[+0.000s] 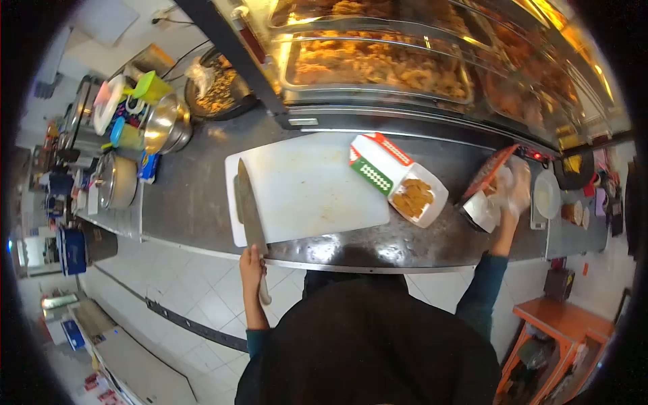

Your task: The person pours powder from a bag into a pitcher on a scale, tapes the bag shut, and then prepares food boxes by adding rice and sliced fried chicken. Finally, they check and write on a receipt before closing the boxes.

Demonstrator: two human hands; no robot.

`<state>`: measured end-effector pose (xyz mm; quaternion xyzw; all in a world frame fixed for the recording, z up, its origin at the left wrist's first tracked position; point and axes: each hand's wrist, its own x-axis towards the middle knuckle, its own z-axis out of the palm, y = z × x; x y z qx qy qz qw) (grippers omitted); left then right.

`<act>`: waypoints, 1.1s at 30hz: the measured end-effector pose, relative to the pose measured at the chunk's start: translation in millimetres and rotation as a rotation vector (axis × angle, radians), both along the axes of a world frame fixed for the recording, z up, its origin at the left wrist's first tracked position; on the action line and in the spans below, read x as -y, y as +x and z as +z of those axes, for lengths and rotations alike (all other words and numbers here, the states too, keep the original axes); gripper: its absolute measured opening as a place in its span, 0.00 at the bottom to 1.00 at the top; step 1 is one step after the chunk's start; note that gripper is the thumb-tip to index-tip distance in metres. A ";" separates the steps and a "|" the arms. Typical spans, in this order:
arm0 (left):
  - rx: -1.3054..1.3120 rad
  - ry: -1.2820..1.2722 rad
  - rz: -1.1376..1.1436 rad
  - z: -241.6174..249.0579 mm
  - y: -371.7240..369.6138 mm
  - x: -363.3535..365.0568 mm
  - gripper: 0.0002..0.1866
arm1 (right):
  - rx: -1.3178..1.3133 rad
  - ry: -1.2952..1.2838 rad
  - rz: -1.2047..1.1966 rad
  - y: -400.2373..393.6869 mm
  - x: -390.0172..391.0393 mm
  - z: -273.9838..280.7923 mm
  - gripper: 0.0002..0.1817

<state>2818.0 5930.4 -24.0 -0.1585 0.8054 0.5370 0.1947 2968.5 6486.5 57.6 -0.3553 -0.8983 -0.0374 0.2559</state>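
My left hand (252, 266), closed, holds a large knife (250, 209) at the counter's front edge. Its pale handle sticks out below my fingers, and the broad blade points away from me over the left side of the white cutting board (310, 182). On the right, my right hand (518, 187), in a clear plastic glove, is at an open food box (482, 212) with a red and dark side. Blur hides how those fingers are set. Between the board and that box, another open takeaway box (383, 158), green, red and white, holds brown fried pieces (413, 198).
A lit glass display case (378, 67) with trays of fried food runs along the back. Steel bowls (169, 125), a lidded pot (116, 179) and a black pan (219, 88) stand at left. A white plate (547, 194) is beyond my right hand.
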 end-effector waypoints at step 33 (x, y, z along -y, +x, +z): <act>-0.471 0.071 -0.282 52.5 -252.3 -4.9 0.12 | 0.338 -0.181 0.713 -491.7 369.9 78.0 0.30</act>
